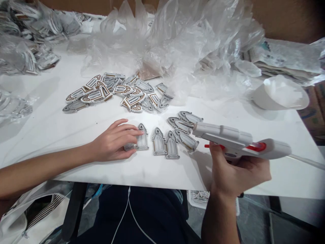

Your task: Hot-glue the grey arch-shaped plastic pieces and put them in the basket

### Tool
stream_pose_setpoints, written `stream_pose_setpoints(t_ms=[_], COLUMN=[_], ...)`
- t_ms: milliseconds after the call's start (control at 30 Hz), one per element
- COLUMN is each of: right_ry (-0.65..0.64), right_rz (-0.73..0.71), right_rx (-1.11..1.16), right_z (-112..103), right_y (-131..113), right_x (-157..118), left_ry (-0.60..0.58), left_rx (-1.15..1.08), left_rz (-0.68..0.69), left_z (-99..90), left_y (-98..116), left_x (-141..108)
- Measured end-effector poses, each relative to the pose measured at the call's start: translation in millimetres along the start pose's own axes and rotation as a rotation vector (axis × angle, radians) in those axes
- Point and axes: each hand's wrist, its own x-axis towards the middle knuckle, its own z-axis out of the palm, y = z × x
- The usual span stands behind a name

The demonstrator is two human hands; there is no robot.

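Observation:
My right hand [236, 173] is wrapped round the grip of a white hot glue gun [223, 134] with a red trigger. The gun's metal nozzle points left, over a cluster of arched window-shaped pieces [186, 139]. My left hand [118, 140] lies palm down with its fingers stretched out. Its fingertips reach the edge of a grey arched piece [142, 140], and another piece [129, 146] is partly hidden under the fingers. Two more arched pieces [159, 142] stand side by side between the hands, their hollow backs facing up.
Behind the hands lies a heap of white-and-brown arched pieces [127, 91]. Crumpled clear plastic bags [188, 44] fill the back of the white table [106, 173]. A white bowl [264, 96] sits at the right edge. Bagged pieces [27, 51] are piled at the left. The gun's cord [307, 162] trails right.

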Motion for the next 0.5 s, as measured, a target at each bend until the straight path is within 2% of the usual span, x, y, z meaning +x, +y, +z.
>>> stream_pose_setpoints(t_ms=[333,500], right_ry=[0.006,0.024], right_rz=[0.029,-0.031], right_rx=[-0.02,-0.005], right_z=[0.1,1.0], right_y=[3.4,5.9], right_x=[-1.3,-0.3], left_ry=[0.009,-0.002], left_rx=[0.044,0.027], left_rz=[0.0,-0.019], left_z=[1.9,0.5], left_y=[1.2,1.4], left_x=[2.1,2.3])
